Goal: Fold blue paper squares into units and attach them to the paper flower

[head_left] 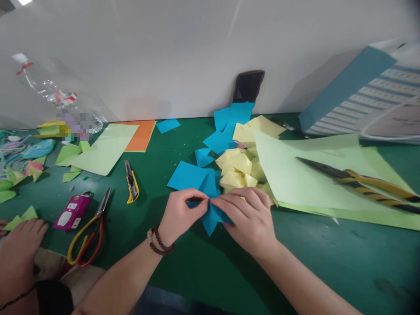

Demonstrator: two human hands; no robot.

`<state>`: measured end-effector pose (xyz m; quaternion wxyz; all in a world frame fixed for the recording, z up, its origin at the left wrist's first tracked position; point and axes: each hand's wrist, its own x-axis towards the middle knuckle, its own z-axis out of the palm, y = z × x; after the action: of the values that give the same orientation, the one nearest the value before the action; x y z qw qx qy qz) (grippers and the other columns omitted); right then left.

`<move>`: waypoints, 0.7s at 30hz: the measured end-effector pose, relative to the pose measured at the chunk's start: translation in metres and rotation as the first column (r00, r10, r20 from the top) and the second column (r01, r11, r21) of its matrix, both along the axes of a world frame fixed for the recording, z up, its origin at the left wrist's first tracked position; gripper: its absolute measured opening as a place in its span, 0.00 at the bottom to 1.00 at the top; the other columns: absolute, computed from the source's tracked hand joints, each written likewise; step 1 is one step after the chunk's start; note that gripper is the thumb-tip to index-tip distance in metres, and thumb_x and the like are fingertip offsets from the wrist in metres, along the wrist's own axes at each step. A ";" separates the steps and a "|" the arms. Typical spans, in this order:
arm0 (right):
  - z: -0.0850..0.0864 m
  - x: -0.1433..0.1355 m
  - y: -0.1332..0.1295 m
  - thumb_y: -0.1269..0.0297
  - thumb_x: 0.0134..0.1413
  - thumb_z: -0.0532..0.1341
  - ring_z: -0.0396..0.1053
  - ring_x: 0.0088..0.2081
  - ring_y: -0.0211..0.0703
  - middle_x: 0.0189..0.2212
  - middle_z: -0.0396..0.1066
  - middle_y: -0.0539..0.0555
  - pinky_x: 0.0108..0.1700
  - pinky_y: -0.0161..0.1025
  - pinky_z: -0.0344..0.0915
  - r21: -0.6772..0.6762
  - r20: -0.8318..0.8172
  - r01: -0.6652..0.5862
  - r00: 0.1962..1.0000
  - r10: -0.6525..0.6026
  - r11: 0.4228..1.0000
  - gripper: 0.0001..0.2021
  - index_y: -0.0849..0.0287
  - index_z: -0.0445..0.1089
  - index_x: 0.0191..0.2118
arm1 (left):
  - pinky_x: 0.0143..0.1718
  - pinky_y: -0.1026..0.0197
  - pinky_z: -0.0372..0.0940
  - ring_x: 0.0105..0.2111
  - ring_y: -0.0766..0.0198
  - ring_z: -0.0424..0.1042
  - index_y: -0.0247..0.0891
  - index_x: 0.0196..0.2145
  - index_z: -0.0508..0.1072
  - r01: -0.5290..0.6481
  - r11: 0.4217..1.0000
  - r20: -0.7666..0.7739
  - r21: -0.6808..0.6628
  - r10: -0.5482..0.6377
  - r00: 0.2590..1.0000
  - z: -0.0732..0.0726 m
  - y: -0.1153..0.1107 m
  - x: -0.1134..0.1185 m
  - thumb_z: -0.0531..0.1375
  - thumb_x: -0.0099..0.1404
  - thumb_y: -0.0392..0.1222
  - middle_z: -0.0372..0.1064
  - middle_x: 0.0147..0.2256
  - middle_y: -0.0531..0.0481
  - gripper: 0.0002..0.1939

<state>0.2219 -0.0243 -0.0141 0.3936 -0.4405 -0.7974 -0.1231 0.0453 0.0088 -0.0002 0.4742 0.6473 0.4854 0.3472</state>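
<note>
A folded piece of blue paper point(210, 218) is held between both hands, one point of it hanging down toward the table's front edge. My left hand point(183, 214), with beaded bracelets on the wrist, pinches its upper left part between thumb and fingers. From the other side my right hand point(249, 218) grips it, fingertips close to the left thumb. Just behind lie flat blue paper squares point(187, 176) and a small folded blue piece point(204, 156). A heap of folded pale yellow paper pieces point(236, 164) sits behind my right hand.
Long-nosed pliers point(344, 176) rest on light green sheets point(308, 175) at right. Leftward lie a yellow utility knife point(131, 183), scissors point(88, 236) and a purple box point(72, 212). Another person's hand point(22, 240) holds green paper. A phone point(248, 86) leans on the wall behind.
</note>
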 end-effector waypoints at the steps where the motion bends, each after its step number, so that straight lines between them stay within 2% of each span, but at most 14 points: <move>1: 0.000 0.000 0.000 0.79 0.51 0.58 0.69 0.38 0.46 0.33 0.78 0.50 0.44 0.45 0.61 -0.005 -0.005 0.014 1.000 -0.014 1.000 0.14 0.56 0.72 0.40 | 0.37 0.65 0.70 0.33 0.63 0.75 0.37 0.31 0.79 0.002 1.000 0.010 -0.027 -0.002 1.000 0.001 0.000 0.000 0.62 0.59 0.38 0.78 0.32 0.50 0.06; 4: -0.001 0.002 0.002 0.80 0.51 0.59 0.69 0.38 0.46 0.32 0.78 0.50 0.43 0.44 0.60 -0.013 -0.029 0.080 0.996 -0.080 0.997 0.13 0.56 0.71 0.39 | 0.37 0.64 0.70 0.37 0.61 0.76 0.38 0.36 0.80 0.015 0.991 0.091 -0.133 -0.003 0.996 0.001 0.001 -0.002 0.61 0.61 0.41 0.78 0.36 0.48 0.09; 7: -0.001 0.005 0.004 0.76 0.53 0.60 0.69 0.36 0.46 0.30 0.77 0.50 0.42 0.44 0.60 -0.025 -0.033 0.128 0.991 -0.129 0.991 0.09 0.56 0.71 0.38 | 0.36 0.66 0.69 0.42 0.60 0.74 0.41 0.43 0.78 0.015 0.981 0.206 -0.195 0.026 0.978 -0.001 0.003 -0.003 0.64 0.58 0.40 0.77 0.42 0.49 0.13; 10: 0.000 0.005 0.005 0.77 0.52 0.59 0.69 0.36 0.47 0.29 0.76 0.51 0.41 0.44 0.60 -0.040 -0.011 0.161 0.987 -0.162 0.986 0.11 0.56 0.70 0.40 | 0.28 0.68 0.67 0.31 0.65 0.73 0.39 0.44 0.74 -0.017 0.975 0.237 -0.220 0.070 0.969 -0.003 0.003 -0.002 0.65 0.56 0.38 0.74 0.33 0.50 0.16; 12: 0.001 0.004 0.005 0.79 0.49 0.57 0.69 0.37 0.47 0.33 0.76 0.52 0.41 0.44 0.60 -0.047 0.004 0.160 0.987 -0.160 0.986 0.16 0.56 0.70 0.42 | 0.25 0.68 0.65 0.25 0.68 0.69 0.38 0.42 0.74 -0.059 0.983 0.191 -0.174 0.092 0.977 -0.004 0.002 -0.001 0.64 0.57 0.37 0.71 0.28 0.53 0.14; 14: 0.002 0.002 0.004 0.79 0.46 0.57 0.69 0.38 0.47 0.37 0.77 0.52 0.43 0.45 0.60 -0.044 0.016 0.129 0.992 -0.129 0.991 0.18 0.55 0.69 0.43 | 0.26 0.68 0.66 0.25 0.69 0.70 0.38 0.41 0.74 -0.099 0.993 0.113 -0.069 0.106 0.988 -0.003 0.001 -0.001 0.62 0.58 0.37 0.72 0.29 0.52 0.12; 16: 0.003 0.000 0.004 0.79 0.46 0.58 0.69 0.39 0.47 0.39 0.77 0.52 0.45 0.46 0.60 -0.040 0.021 0.091 0.996 -0.091 0.995 0.16 0.54 0.70 0.41 | 0.30 0.67 0.68 0.28 0.67 0.72 0.39 0.42 0.73 -0.104 0.994 0.049 0.043 0.102 0.994 -0.002 -0.001 -0.002 0.61 0.60 0.37 0.74 0.33 0.50 0.11; 21: 0.003 0.001 0.004 0.75 0.51 0.60 0.68 0.39 0.47 0.38 0.77 0.53 0.45 0.46 0.60 -0.063 -0.038 0.078 0.996 -0.080 0.995 0.10 0.55 0.70 0.38 | 0.41 0.62 0.71 0.38 0.63 0.75 0.39 0.50 0.69 0.059 0.984 0.063 0.169 -0.071 0.996 -0.002 -0.006 -0.005 0.55 0.65 0.35 0.75 0.39 0.47 0.16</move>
<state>0.2231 -0.0200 -0.0115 0.3906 -0.4862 -0.7746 -0.1050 0.0400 0.0032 -0.0020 0.4456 0.6880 0.4167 0.3930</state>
